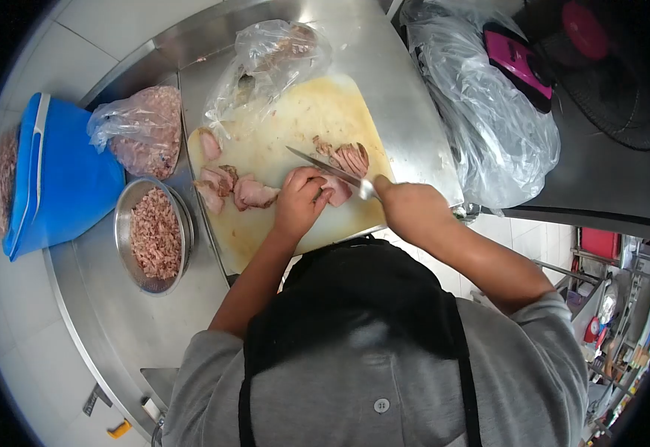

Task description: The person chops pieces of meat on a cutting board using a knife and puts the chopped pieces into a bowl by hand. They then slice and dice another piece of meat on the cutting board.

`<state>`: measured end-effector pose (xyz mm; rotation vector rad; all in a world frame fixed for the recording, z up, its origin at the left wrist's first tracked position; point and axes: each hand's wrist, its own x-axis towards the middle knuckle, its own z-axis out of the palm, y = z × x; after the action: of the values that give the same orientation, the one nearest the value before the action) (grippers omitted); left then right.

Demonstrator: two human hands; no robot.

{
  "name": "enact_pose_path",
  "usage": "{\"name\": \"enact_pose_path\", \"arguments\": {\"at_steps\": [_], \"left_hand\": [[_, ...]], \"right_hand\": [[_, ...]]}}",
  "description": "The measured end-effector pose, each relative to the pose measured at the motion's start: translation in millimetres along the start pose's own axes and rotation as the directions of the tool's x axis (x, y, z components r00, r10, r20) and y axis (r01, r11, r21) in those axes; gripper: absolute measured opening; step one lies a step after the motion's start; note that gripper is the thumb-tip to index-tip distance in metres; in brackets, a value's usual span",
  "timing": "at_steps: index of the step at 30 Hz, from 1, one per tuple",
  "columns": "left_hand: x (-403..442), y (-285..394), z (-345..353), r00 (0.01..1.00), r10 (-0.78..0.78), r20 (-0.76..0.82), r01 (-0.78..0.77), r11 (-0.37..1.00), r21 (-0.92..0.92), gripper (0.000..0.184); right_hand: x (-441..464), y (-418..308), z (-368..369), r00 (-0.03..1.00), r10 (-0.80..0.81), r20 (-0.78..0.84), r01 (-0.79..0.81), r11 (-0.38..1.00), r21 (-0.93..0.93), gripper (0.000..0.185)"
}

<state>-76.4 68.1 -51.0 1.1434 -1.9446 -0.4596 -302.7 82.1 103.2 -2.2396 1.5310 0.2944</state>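
Observation:
My right hand [413, 208] is closed around the handle of a knife [325, 165], whose blade points left across a piece of meat [337, 191]. Curled fingers of my left hand [302, 197] press on the left end of that piece, close to the blade. Just beyond the knife lie cut slices of meat [351, 158]. Several larger meat chunks [254, 192] rest left of my left hand on the worn yellowish cutting board [295, 112]. A clear plastic bag [276, 59] with browned meat inside lies over the board's far left corner.
Left of the board stand a metal bowl [122, 238] of chopped meat, a bag of minced meat [150, 130] and a blue container [60, 175]. Clear plastic bags [474, 112] and a pink-and-black object [518, 63] occupy the right side. A steel counter [369, 52] supports the board.

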Motion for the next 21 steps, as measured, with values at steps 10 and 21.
{"name": "enact_pose_path", "arguments": {"at_steps": [10, 21], "left_hand": [[4, 0, -11, 0.996, 0.051, 0.074, -0.051, 0.999, -0.007, 0.021], [-3, 1, -7, 0.998, 0.060, 0.033, -0.062, 0.997, 0.052, 0.018]], "right_hand": [[12, -6, 7, 0.999, 0.037, -0.004, -0.037, 0.999, -0.006, 0.024], [15, -18, 0, 1.000, -0.002, 0.028, 0.002, 1.000, -0.002, 0.026]]}}
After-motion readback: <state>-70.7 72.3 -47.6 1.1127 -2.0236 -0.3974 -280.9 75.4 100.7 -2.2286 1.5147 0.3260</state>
